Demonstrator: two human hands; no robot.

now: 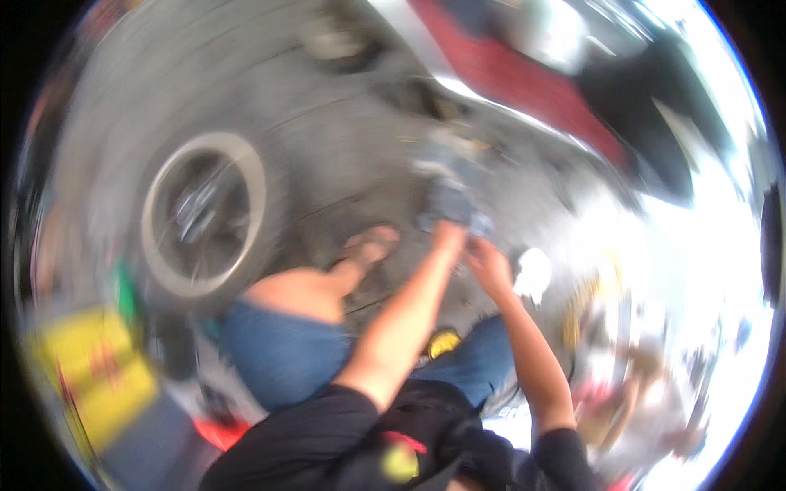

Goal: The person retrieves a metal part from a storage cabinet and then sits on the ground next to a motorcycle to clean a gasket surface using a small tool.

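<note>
Motion blurs the whole view. A grey-blue, cloth-like thing (pixel 450 204), perhaps a glove, covers my left hand (pixel 452 227) beyond the wrist, so those fingers are hidden. Close beside that wrist is my right hand (pixel 486 260), its fingers drawn together at the near edge of the grey-blue thing. What they pinch, if anything, is too smeared to make out. Both forearms reach forward over the grey paved floor (pixel 344 155).
A wheel with a tyre (pixel 273 213) lies on the floor at left. Nearby is a yellow and grey box (pixel 98 368). A red, silver-edged vehicle part (pixel 532 82) spans the upper right. Someone's bare foot or sandal (pixel 372 244) shows between wheel and arms. Another person (pixel 643 401) is at lower right.
</note>
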